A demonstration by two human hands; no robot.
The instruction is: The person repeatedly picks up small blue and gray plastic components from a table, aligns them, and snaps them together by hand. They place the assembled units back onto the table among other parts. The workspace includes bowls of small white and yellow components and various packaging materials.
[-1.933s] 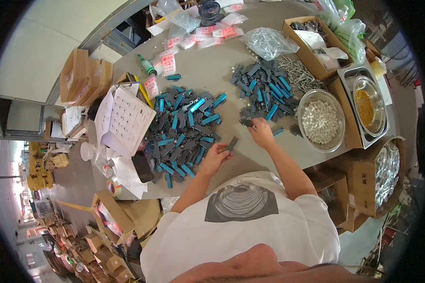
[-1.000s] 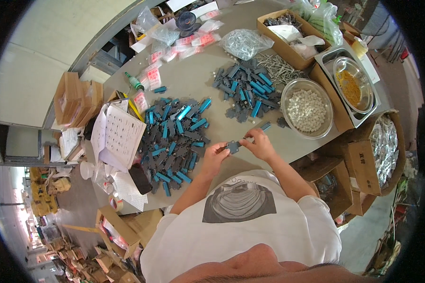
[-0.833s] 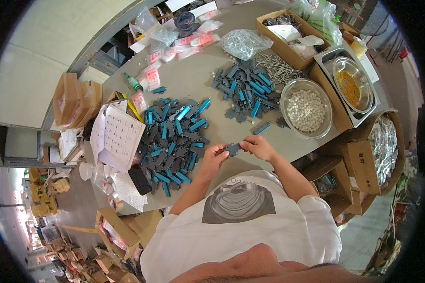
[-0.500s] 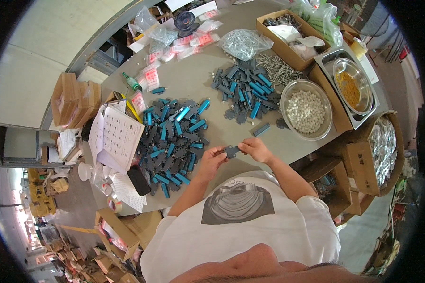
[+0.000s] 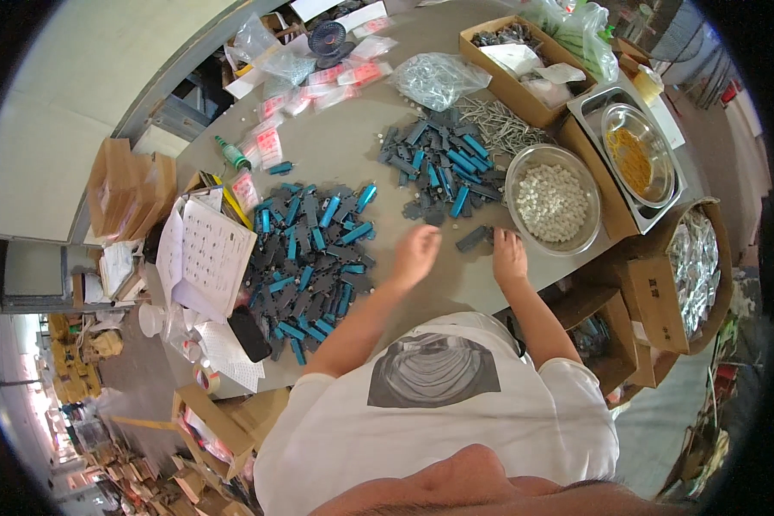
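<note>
My left hand (image 5: 416, 255) is over the table, smeared by motion, its fingertips close to a dark grey plastic part (image 5: 436, 216) at the near edge of the right-hand pile. Whether it grips that part cannot be made out. My right hand (image 5: 510, 255) lies beside the steel bowl (image 5: 511, 225), fingers stretched forward. At its fingertips is a small dark piece (image 5: 489, 233), partly covered. Just left of it rests a single grey block (image 5: 470, 240). Grey and blue plastic housings form a right pile (image 5: 445, 168) and a larger left pile (image 5: 305, 267).
White caps (image 5: 552, 202) fill the bowl. Metal pins (image 5: 499, 125) and a clear bag (image 5: 439, 79) lie behind the right pile. Cardboard boxes (image 5: 662, 284) stand to the right. Papers (image 5: 205, 258), a black phone (image 5: 249, 334) and a green bottle (image 5: 231, 152) are at left.
Both hands held a dark grey plastic part between them; they have since parted. The left moved forward to the right pile's edge, the right moved rightward to the bowl.
</note>
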